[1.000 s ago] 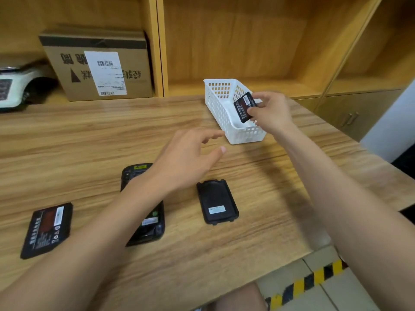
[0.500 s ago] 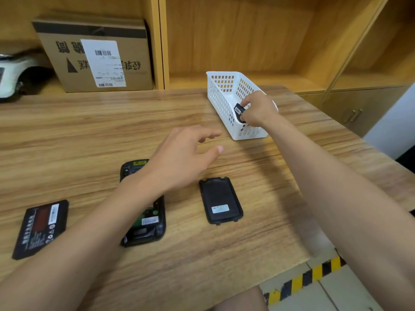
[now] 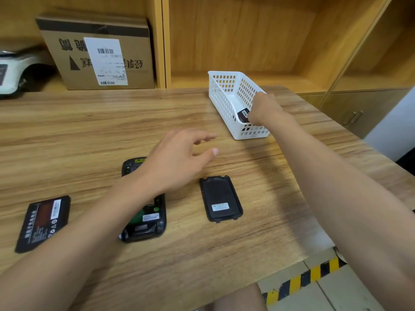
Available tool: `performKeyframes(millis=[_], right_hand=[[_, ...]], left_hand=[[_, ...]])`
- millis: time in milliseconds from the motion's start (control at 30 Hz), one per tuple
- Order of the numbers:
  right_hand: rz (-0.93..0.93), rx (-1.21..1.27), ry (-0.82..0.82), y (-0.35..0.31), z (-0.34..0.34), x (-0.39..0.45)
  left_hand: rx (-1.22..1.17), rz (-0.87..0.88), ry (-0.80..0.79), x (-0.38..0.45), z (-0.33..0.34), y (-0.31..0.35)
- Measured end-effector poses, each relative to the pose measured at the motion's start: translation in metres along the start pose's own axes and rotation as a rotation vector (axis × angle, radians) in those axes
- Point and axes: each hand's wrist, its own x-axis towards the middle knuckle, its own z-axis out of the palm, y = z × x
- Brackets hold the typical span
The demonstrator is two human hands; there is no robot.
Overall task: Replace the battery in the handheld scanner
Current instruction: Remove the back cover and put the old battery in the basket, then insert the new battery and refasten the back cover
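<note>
The black handheld scanner (image 3: 146,223) lies face down on the wooden table (image 3: 89,135) with its battery bay uncovered, partly hidden under my left forearm. Its black back cover (image 3: 221,198) lies to the right of it. A black battery (image 3: 43,222) with a red label lies at the far left. My left hand (image 3: 177,158) hovers above the table with its fingers spread, holding nothing. My right hand (image 3: 263,108) reaches into the white basket (image 3: 224,90) and grips a second black battery (image 3: 243,115) low inside it.
A cardboard box (image 3: 101,52) with a white label stands on the shelf behind the table. A white device (image 3: 13,70) sits at the far left. Wooden shelves and a cabinet (image 3: 359,113) are at the back right. Yellow-black floor tape (image 3: 301,281) runs below the table's edge.
My right hand has lowered the second battery from above the basket's rim down into the basket. My left hand has hardly moved.
</note>
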Motion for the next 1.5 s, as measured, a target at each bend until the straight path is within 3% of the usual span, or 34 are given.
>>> performKeyframes(millis=[200, 400, 600, 1067, 1500], right_hand=[[-0.004, 0.079, 0.051, -0.002, -0.004, -0.010], [-0.110, 0.124, 0.246, -0.007, -0.013, -0.046], [-0.260, 0.381, 0.294, -0.021, -0.008, -0.116], [-0.470, 0.496, 0.157, -0.056, 0.003, -0.218], [-0.734, 0.363, -0.008, -0.144, 0.044, -0.269]], left_hand=[[-0.006, -0.014, 0.004, -0.003, -0.002, -0.004], [-0.002, -0.008, 0.027, -0.008, -0.007, -0.006], [0.025, 0.007, 0.051, -0.020, -0.017, -0.014], [0.051, -0.045, 0.137, -0.097, -0.062, -0.058], [0.160, -0.105, 0.235, -0.169, -0.105, -0.109]])
